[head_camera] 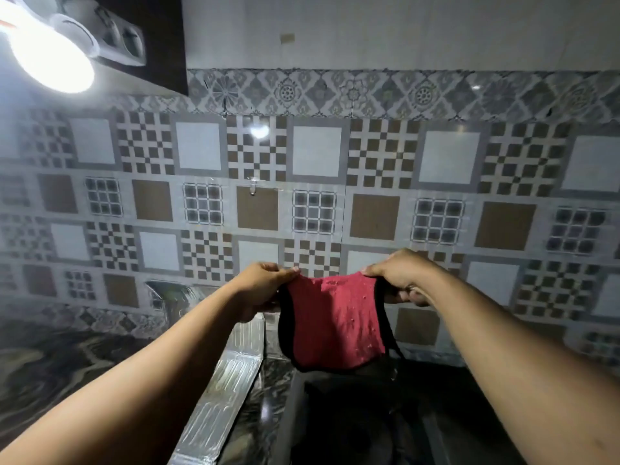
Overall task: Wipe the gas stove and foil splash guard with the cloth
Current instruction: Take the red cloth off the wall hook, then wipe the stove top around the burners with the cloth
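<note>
Red nubbly cloth (335,320) with black trim, pinched taut by left hand (258,290) and right hand (402,276)

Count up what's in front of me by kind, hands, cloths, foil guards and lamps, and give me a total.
Hands: 2, left hand and right hand
Cloths: 1, the red cloth held up between them
Foil splash guards: 1, the foil splash guard
Lamps: 1, the lit lamp
Total: 5

Dark marbled worktop (50,364), dim light.
Ribbed foil splash guard (231,370) stands on it, running from the back edge toward the near edge; dark gas stove (352,424) sits just right of it.
</note>
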